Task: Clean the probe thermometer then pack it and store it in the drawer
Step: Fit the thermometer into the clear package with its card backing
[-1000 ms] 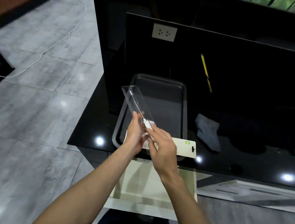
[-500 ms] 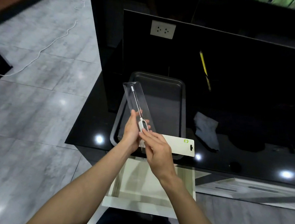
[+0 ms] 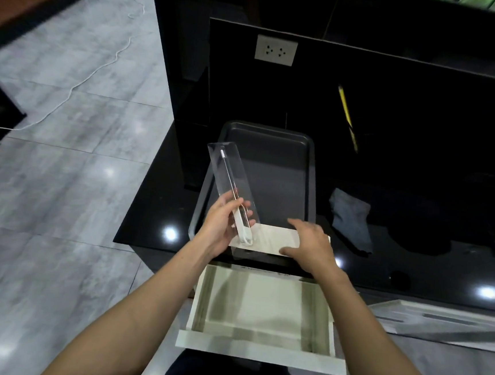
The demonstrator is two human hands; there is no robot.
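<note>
My left hand [image 3: 220, 222] grips a clear plastic package shell [image 3: 229, 171], tilted up and away over the tray's left side. Inside it lies the white probe thermometer [image 3: 241, 222], thin probe pointing up, handle at my fingers. My right hand [image 3: 310, 243] rests palm down on the white backing card [image 3: 271, 241], which lies flat across the near rim of the tray, fingers spread. Below the counter edge a white drawer [image 3: 259, 347] stands pulled out, with nothing visible in it.
A dark metal tray [image 3: 308, 174] sits on the glossy black counter [image 3: 147, 223]. A grey cloth [image 3: 351, 220] lies crumpled to the tray's right. A wall socket [image 3: 275, 50] and a yellow pencil-like stick [image 3: 347, 113] are on the black back panel. Grey tiled floor lies left.
My right hand has let go of the thermometer's handle and moved right and down onto the backing card. The thermometer now sits fully inside the clear shell in my left hand.
</note>
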